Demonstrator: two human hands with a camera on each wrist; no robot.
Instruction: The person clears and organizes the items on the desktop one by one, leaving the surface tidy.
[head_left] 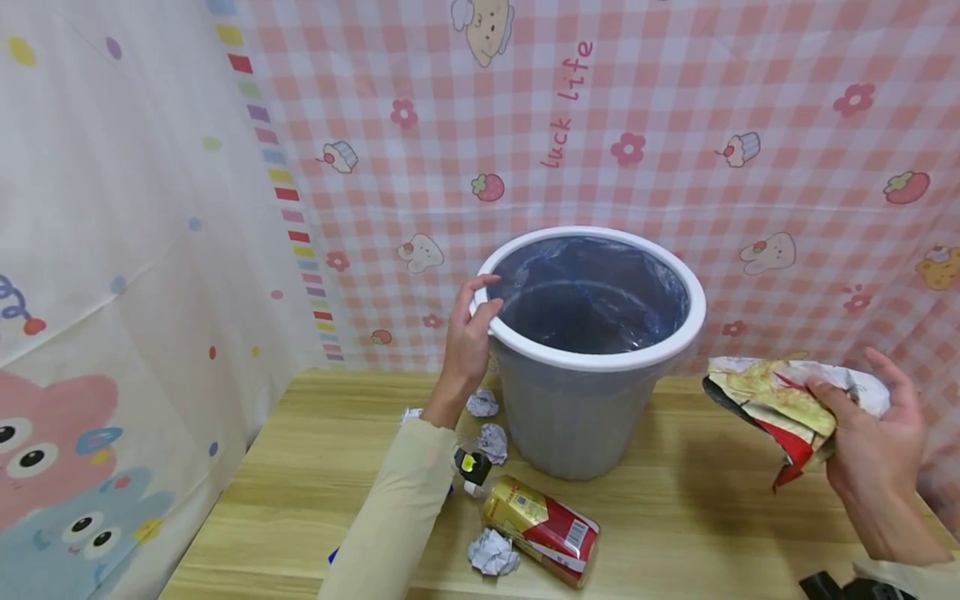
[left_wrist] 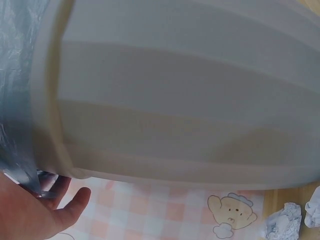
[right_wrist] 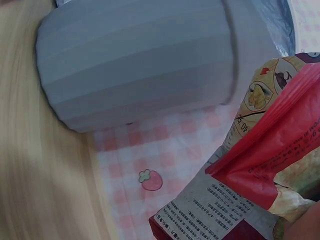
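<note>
A grey trash can [head_left: 573, 417] with a white rim and a dark plastic liner [head_left: 592, 304] stands upright on the wooden table. On its left side my left hand [head_left: 471, 333] grips the rim; in the left wrist view the fingers show beside the liner's overhanging edge. To the right of the can, my right hand [head_left: 877, 429] holds a crumpled snack bag [head_left: 780, 392] above the table. Red, cream and white printed parts of the bag [right_wrist: 210, 205] show in the right wrist view, where most of the hand is cut off by the frame edge.
A red and gold drink can [head_left: 543, 529] lies on its side in front of the trash can. Several crumpled paper balls [head_left: 492, 552] lie near it and beside the left forearm. Behind the wooden table [head_left: 300, 467] hangs a pink checked cloth [head_left: 360, 75].
</note>
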